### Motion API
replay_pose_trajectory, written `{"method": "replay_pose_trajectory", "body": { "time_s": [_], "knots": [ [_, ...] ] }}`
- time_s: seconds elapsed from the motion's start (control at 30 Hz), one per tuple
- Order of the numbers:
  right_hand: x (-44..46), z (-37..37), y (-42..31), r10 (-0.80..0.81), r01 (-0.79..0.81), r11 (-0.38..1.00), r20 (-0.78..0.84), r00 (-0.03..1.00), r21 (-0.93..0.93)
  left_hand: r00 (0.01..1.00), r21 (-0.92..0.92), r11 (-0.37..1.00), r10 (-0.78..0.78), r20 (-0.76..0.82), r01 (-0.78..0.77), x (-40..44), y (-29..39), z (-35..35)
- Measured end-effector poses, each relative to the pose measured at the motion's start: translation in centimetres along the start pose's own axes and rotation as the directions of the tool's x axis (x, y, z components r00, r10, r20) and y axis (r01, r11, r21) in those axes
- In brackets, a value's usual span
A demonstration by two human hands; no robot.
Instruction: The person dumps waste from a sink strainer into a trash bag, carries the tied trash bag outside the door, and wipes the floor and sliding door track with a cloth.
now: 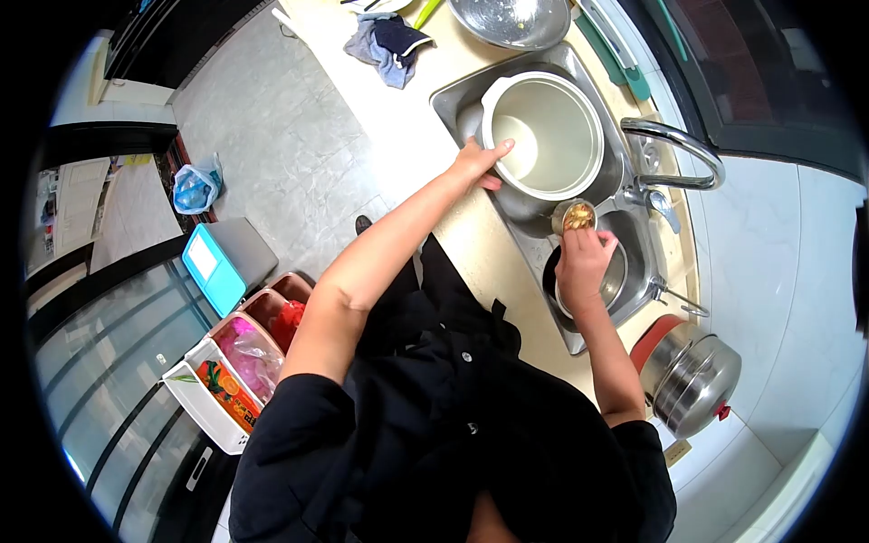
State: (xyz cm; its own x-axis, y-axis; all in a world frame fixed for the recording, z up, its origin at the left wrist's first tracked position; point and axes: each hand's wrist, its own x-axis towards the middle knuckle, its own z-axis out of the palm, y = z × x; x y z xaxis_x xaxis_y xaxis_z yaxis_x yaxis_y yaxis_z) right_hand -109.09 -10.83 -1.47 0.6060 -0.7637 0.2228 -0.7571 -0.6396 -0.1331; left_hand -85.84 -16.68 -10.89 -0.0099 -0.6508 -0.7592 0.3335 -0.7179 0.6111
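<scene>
Sink mid-job, bits in the cup but not tipped out
So the steel sink [527,210] sits around 1 to 3 o'clock in the table [407,149], and the big white pot [566,136] is in it at 1, mouth up. Left hand [478,166] has its rim at the pot's 8 o'clock, thumb inside. Round metal vessel [618,274] at 3, partly hidden. Right hand [584,262] has fingers closed in on a small round cup [561,218] at 2, golden bits inside. I'd call it partway: bits gathered, both vessels not out yet.
</scene>
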Motion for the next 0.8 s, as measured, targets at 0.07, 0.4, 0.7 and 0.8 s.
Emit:
{"method": "replay_pose_trajectory", "body": {
  "time_s": [0.07,0.4,0.7,0.8],
  "knots": [
    [1.8,-0.4,0.2,-0.021,0.020,1.000,-0.025,0.999,-0.015,1.000,0.007,1.000,-0.007,-0.007,0.007,0.9,0.0,0.4],
    [8.9,2.3,3.7,-0.153,0.146,0.983,-0.060,0.986,-0.110,0.974,-0.110,0.972,0.217,0.069,-0.208,-1.6,0.0,2.0],
    [12.0,-4.6,-2.9,-0.375,0.373,0.926,-0.021,0.927,-0.055,0.946,-0.272,0.932,0.289,0.149,-0.242,-13.8,3.9,0.2],
    [13.1,-6.8,-5.7,-0.473,0.472,0.881,-0.021,0.881,-0.031,0.949,-0.074,0.955,0.293,0.119,-0.286,-16.5,4.1,-0.4]
  ]
}}
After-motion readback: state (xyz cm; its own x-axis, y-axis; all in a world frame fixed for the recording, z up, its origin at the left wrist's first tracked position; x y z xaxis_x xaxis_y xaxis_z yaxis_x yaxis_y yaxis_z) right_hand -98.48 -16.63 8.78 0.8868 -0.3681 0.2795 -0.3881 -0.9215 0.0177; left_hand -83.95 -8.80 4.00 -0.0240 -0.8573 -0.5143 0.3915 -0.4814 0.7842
